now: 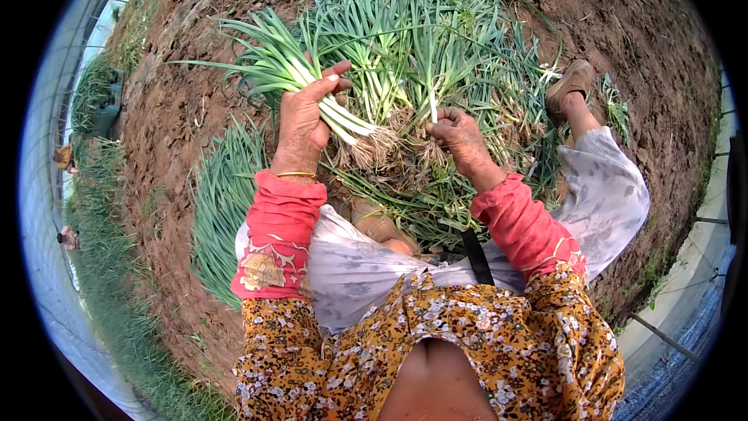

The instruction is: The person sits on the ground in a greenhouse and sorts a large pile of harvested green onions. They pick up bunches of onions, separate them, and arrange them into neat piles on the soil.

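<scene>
My left hand (310, 111) holds a bunch of green onions (292, 61), its leaves fanned to the upper left and its rooted white ends toward the middle. Pinched in the fingers of my right hand (459, 134) is a single green onion (432, 99), upright, with its roots hanging below the fingers. Behind both hands lies a large heap of green onions (385, 29), leaves pointing away from me. Stripped leaves and trimmings (426, 204) cover the ground between my legs.
Another pile of green onions (225, 204) lies by my left side. My shod foot (572, 85) rests at the heap's right edge. Bare brown soil (169, 99) surrounds me. A growing green row (111, 280), a greenish container (108, 111) and other people (64, 156) are at the far left.
</scene>
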Demonstrator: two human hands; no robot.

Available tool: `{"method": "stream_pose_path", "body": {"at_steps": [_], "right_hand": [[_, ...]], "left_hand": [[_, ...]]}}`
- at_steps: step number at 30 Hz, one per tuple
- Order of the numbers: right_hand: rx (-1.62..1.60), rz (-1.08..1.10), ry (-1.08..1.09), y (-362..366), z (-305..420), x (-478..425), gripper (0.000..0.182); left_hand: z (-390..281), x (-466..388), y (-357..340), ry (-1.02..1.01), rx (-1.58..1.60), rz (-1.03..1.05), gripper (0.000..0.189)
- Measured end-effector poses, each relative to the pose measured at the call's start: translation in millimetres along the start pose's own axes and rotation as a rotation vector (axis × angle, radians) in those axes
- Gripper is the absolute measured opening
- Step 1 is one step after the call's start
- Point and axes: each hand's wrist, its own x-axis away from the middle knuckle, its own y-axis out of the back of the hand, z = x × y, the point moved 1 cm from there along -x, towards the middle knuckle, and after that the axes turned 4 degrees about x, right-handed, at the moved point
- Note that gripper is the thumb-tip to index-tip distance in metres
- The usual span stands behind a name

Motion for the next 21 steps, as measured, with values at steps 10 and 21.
{"method": "stream_pose_path", "body": {"at_steps": [10, 21], "right_hand": [[0.018, 0.261, -0.069, -38, -8, 45, 0.022], [-0.433, 0.04, 0.102, -52, 11, 48, 0.021]], "left_hand": [[66, 23, -7, 0.379, -0.354, 0.038, 0.017], [53, 1, 6, 0.377, -0.234, 0.055, 0.021]]}}
